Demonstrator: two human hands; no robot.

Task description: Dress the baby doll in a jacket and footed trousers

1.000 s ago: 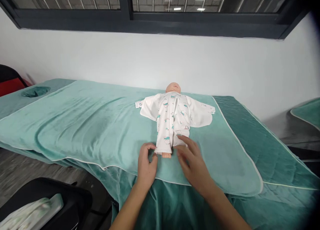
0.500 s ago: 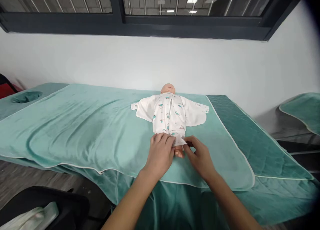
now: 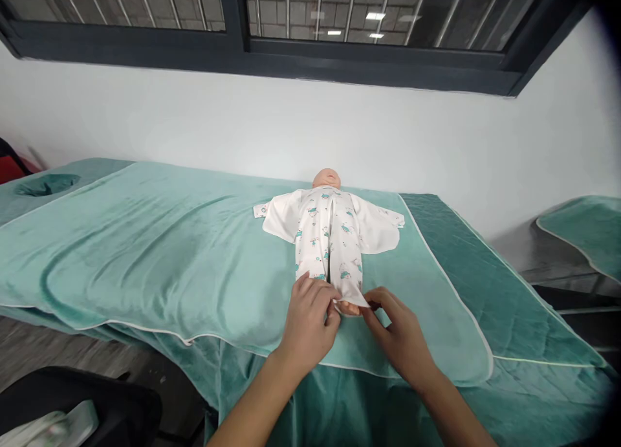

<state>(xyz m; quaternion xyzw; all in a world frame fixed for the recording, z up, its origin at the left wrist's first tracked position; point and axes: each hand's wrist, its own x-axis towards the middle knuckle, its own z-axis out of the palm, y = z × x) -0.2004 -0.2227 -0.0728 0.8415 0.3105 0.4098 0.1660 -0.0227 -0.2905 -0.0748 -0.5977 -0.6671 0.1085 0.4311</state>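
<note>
A baby doll (image 3: 326,177) lies on its back, head toward the wall, with white patterned baby clothes (image 3: 313,230) over its body and legs. Its sleeves spread out to both sides. My right hand (image 3: 400,334) pinches the hem of the right-hand trouser leg at its outer corner. The doll's foot (image 3: 348,308) peeks out under that hem. My left hand (image 3: 313,321) has its fingers closed at the inner side of the same hem and covers the end of the other leg. The left thumb and fingertips are partly hidden.
A light green blanket (image 3: 194,240) with folds covers the darker green massage bed (image 3: 466,266), which has a face hole (image 3: 47,184) at the left. Behind it is a white wall under a dark window frame (image 3: 369,59). A black chair (image 3: 116,402) stands front left.
Both hands have moved the right-hand trouser hem down toward me, so the leg lies longer and covers more of the foot. The camera view has shifted slightly.
</note>
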